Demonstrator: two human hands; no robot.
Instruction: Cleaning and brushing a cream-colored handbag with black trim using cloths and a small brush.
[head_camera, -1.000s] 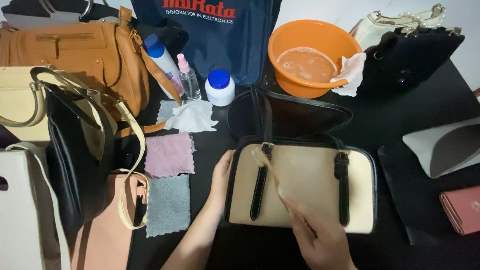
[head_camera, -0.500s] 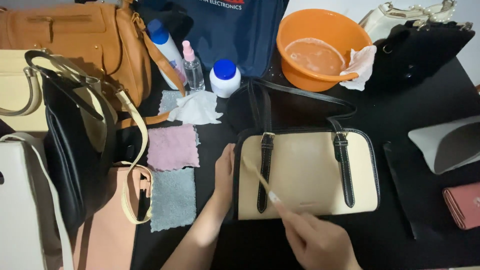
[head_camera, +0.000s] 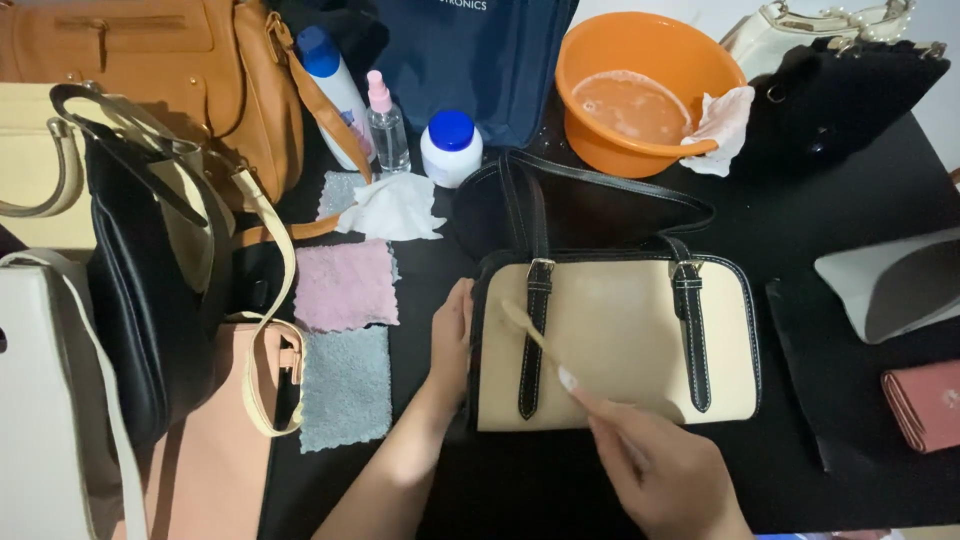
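Meanwhile, the left hand (head_camera: 452, 335) lies flat against the cream rectangular handbag's (head_camera: 615, 345) left edge, the right hand (head_camera: 665, 465) pinching a thin wooden stick (head_camera: 530, 330) on the black desk (head_camera: 560, 490).

A cream handbag (head_camera: 615, 345) with black straps lies flat on the black table, a thin brush (head_camera: 535, 335) touching its front.

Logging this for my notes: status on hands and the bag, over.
Left hand flat against cream handbag edge. Right hand holds thin stick, tip by left black strap. Nothing obstructing.
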